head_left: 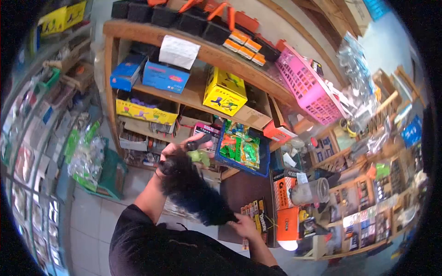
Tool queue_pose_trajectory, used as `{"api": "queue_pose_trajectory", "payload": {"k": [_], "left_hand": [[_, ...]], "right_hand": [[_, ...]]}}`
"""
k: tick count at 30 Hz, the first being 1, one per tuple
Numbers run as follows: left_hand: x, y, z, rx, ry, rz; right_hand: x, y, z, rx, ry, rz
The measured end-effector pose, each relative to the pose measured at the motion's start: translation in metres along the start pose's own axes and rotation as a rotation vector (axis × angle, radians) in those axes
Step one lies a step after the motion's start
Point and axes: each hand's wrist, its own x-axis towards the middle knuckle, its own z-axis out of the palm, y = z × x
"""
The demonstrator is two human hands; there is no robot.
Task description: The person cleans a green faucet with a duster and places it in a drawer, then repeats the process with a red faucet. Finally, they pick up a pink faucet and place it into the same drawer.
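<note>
A fluffy black duster (195, 195) stretches diagonally across the middle of the view in front of my body. Its lower end is in the closed fingers of my right hand (245, 227), by the dark tabletop (239, 193). The other end reaches up to my left wrist and partly covers it. My left hand (174, 149) is closed around small black and lime-green pieces (199, 156), in front of the lower shelf. Their exact kind is not clear. Beside it sits a blue tray (248, 168) of packets in green and orange.
The wooden shelf (189, 94) carries blue boxes (168, 77) and a yellow box (225, 91). A pink basket (308, 87) stands above right. Orange boxes (287, 224) and a clear plastic jar (311, 191) are at right; a green bin (113, 172) is on the tiled floor.
</note>
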Motion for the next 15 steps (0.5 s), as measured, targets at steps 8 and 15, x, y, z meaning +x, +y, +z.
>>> {"api": "queue_pose_trajectory", "payload": {"k": [8,15], "left_hand": [[0.079,0.032,0.053,0.412,0.005,-0.181],[0.166,0.056,0.067,0.561,0.000,-0.250]], "right_hand": [[0.059,0.033,0.012,0.364,0.122,-0.003],[0.115,0.012,-0.029,0.583,0.134,-0.112]]}}
